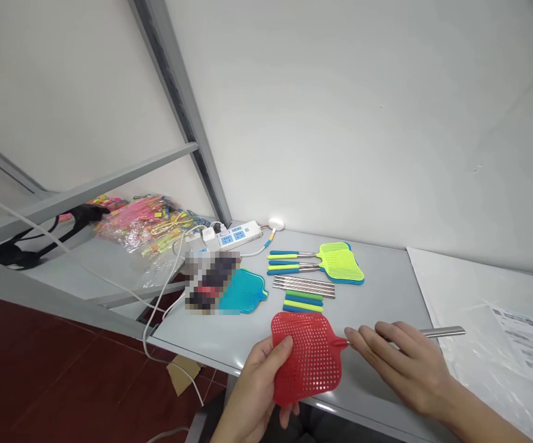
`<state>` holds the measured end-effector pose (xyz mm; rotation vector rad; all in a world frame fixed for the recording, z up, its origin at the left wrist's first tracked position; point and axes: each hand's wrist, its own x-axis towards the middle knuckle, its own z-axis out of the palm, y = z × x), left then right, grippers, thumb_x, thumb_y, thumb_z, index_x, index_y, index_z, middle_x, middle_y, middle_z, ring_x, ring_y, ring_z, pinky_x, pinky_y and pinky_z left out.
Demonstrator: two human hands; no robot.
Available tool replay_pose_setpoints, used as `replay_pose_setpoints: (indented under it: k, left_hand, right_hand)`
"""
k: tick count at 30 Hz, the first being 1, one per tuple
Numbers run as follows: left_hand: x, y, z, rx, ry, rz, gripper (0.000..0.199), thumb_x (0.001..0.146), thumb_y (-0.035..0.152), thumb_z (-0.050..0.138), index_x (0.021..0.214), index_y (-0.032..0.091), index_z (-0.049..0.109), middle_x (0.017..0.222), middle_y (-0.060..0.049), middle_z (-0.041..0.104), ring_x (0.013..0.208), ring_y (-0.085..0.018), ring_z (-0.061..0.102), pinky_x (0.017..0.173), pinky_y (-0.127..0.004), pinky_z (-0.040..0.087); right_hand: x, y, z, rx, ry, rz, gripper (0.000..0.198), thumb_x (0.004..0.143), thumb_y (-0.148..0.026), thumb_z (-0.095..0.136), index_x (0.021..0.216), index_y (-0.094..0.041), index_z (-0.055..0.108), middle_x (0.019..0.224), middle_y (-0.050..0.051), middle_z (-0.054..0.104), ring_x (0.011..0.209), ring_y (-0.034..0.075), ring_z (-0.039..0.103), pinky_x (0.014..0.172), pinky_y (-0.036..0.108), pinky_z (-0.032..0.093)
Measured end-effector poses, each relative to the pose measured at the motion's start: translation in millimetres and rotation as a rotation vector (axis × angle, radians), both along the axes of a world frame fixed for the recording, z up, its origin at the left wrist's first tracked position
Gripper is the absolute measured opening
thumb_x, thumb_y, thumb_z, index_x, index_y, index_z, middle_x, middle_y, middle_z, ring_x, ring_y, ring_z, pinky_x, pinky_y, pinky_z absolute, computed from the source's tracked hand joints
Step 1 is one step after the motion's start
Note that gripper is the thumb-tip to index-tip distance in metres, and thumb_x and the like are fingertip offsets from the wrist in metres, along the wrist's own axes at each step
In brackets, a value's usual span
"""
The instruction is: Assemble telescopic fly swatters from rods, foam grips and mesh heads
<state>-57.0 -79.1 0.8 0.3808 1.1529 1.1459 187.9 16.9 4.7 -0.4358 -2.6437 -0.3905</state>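
My left hand [264, 381] grips the left side of a red fly swatter head [312, 357], thumb on top and fingers beneath. A metal rod [446, 332] meets the neck of this head, and my right hand [404, 363] is closed around the rod, its far end sticking out to the right. Behind the red head lie several loose metal rods [304, 286] and a short stack of green, yellow and blue handle grips [303, 301]. Farther back rest several yellow-green and blue fly swatters [342, 264]. A blue swatter head [245, 290] sits to the left.
A white power strip [238, 235] with plugs and cables stands at the back left. Beside it is a pixelated, unreadable object [213, 283]. A grey metal frame [174, 92] rises on the left, with bagged colourful items [150, 221] behind. White plastic packaging [492, 320] covers the right side.
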Motion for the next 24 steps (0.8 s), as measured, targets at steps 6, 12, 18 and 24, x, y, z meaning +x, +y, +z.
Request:
replay_pose_setpoints:
  k: [6, 12, 18, 24]
  left_hand:
    - [10.0, 3.1, -2.5, -0.043, -0.108, -0.022, 0.046, 0.079, 0.056, 0.067, 0.097, 0.014, 0.060, 0.059, -0.001, 0.064, 0.029, -0.009, 0.049, 0.027, -0.017, 0.035]
    - [2.8, 8.3, -2.4, 0.095, 0.181, -0.129, 0.046, 0.083, 0.057, 0.064, 0.097, 0.013, 0.065, 0.059, -0.001, 0.062, 0.041, -0.012, 0.054, 0.035, -0.020, 0.045]
    - [-9.0, 9.3, 6.9, 0.127, 0.233, -0.200, 0.041, 0.085, 0.054, 0.063, 0.092, 0.013, 0.067, 0.056, 0.000, 0.061, 0.042, -0.011, 0.054, 0.037, -0.020, 0.046]
    - [13.2, 6.8, -1.6, -0.064, 0.006, -0.040, 0.045, 0.076, 0.057, 0.069, 0.090, 0.015, 0.062, 0.051, 0.000, 0.060, 0.032, -0.012, 0.051, 0.025, -0.017, 0.031]
  right_hand:
    - [20.7, -4.3, -2.7, -0.056, 0.106, -0.068, 0.049, 0.095, -0.007, 0.041, 0.143, -0.019, 0.048, 0.108, 0.009, 0.074, 0.096, 0.027, 0.063, 0.079, 0.043, 0.043]
    - [-2.1, -10.0, 9.4, -0.572, 0.048, -0.199, 0.020, 0.098, -0.024, 0.050, 0.111, -0.023, 0.065, 0.088, 0.004, 0.071, 0.073, 0.018, 0.067, 0.064, 0.030, 0.046]
    - [-13.6, -8.7, 18.4, -0.727, -0.087, -0.186, 0.026, 0.100, -0.019, 0.039, 0.095, -0.023, 0.064, 0.075, -0.001, 0.065, 0.063, 0.014, 0.060, 0.057, 0.027, 0.036]
    - [1.6, -3.5, 4.1, -0.052, -0.068, -0.132, 0.028, 0.094, -0.010, 0.040, 0.111, -0.017, 0.062, 0.073, 0.003, 0.062, 0.061, 0.017, 0.047, 0.057, 0.035, 0.026]
